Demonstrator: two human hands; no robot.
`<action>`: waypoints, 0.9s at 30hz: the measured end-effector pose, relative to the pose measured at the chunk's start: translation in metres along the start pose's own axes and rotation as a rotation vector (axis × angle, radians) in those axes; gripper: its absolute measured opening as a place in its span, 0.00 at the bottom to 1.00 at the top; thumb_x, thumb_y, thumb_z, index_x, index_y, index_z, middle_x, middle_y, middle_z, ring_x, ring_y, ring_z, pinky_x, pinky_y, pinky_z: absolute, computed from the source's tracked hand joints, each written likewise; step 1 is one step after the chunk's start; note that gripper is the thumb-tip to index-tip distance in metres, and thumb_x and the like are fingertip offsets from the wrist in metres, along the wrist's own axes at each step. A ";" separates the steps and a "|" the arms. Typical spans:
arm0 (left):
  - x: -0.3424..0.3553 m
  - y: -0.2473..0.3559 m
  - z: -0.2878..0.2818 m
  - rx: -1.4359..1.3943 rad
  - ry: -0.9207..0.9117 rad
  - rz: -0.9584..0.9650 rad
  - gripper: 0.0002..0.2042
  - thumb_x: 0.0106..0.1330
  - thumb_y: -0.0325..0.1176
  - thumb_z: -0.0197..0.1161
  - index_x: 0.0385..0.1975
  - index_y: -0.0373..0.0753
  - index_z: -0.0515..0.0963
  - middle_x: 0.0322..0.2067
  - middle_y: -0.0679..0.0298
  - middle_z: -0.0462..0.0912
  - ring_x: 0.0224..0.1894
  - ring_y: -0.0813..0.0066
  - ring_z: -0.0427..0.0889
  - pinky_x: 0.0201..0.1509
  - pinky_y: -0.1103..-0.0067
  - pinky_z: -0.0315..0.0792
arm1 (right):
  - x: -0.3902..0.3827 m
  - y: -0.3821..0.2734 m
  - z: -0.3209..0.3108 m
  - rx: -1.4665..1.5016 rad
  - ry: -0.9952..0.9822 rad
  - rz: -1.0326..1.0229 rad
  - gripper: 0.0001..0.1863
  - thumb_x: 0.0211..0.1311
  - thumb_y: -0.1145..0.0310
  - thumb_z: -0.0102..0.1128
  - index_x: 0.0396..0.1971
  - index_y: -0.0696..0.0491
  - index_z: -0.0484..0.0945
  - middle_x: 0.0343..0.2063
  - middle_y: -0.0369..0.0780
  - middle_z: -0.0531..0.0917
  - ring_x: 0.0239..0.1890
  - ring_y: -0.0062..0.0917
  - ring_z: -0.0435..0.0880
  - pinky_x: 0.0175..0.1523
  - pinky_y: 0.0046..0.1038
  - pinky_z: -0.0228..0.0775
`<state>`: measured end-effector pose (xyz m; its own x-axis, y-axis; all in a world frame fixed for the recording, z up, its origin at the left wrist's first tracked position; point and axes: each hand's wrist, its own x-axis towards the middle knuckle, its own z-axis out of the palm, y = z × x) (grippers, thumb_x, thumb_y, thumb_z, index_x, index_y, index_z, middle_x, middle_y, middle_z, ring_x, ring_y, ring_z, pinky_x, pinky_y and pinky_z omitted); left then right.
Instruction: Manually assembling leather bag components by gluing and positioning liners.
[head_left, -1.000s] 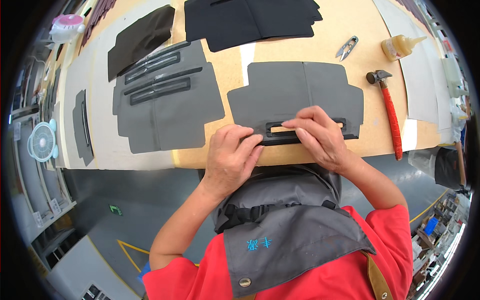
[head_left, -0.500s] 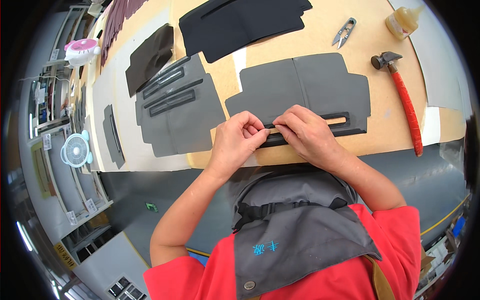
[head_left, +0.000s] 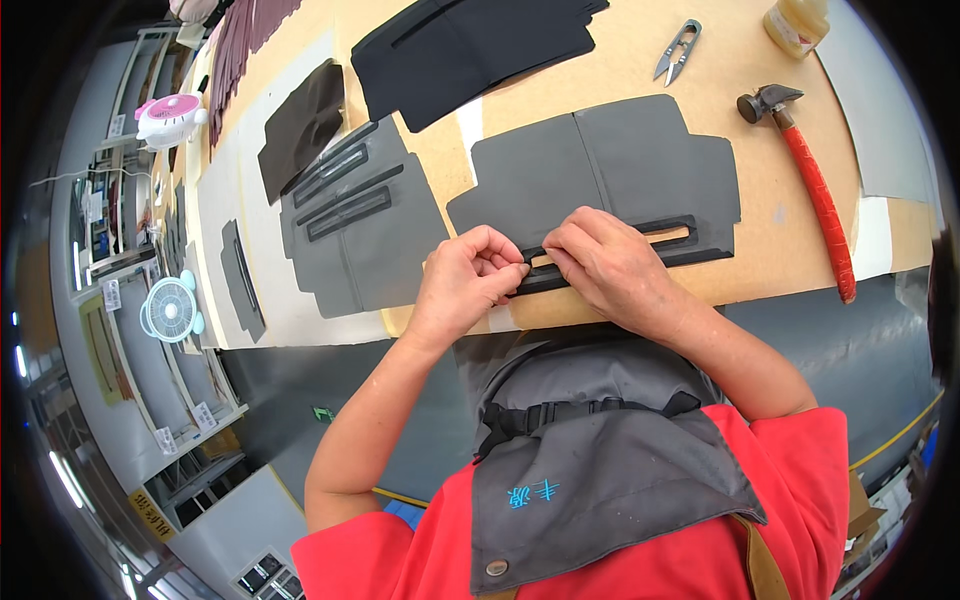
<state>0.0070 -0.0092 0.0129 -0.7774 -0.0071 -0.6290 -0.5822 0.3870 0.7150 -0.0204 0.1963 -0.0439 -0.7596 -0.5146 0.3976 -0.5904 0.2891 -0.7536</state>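
A red-handled hammer [head_left: 819, 200] lies on the worktop [head_left: 625, 70] at right, grey snips [head_left: 682, 45] and a yellowish bottle [head_left: 796, 28] beyond it. To the left are a light-blue fan [head_left: 171, 311] and a pink-and-white object [head_left: 170, 120].

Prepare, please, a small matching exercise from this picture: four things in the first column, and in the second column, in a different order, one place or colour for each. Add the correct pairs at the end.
Column 1
1. hammer
2. thread snips
3. left hand
4. small fan

Column 2
A. at the left end of the slot in a gray panel
B. pale blue
C. has a red handle
D. between the black panel and the bottle

Pairs: 1-C, 2-D, 3-A, 4-B
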 end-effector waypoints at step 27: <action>0.004 0.005 0.003 0.091 0.015 0.038 0.09 0.64 0.27 0.71 0.32 0.35 0.76 0.25 0.69 0.80 0.25 0.87 0.78 0.29 0.86 0.74 | 0.000 -0.002 -0.001 0.005 -0.013 0.003 0.05 0.59 0.76 0.64 0.33 0.57 0.76 0.30 0.43 0.74 0.35 0.37 0.79 0.41 0.37 0.74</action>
<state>0.0016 -0.0040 0.0133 -0.8023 -0.0047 -0.5970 -0.5289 0.4692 0.7072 -0.0197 0.1972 -0.0421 -0.7580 -0.5242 0.3882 -0.5863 0.2866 -0.7577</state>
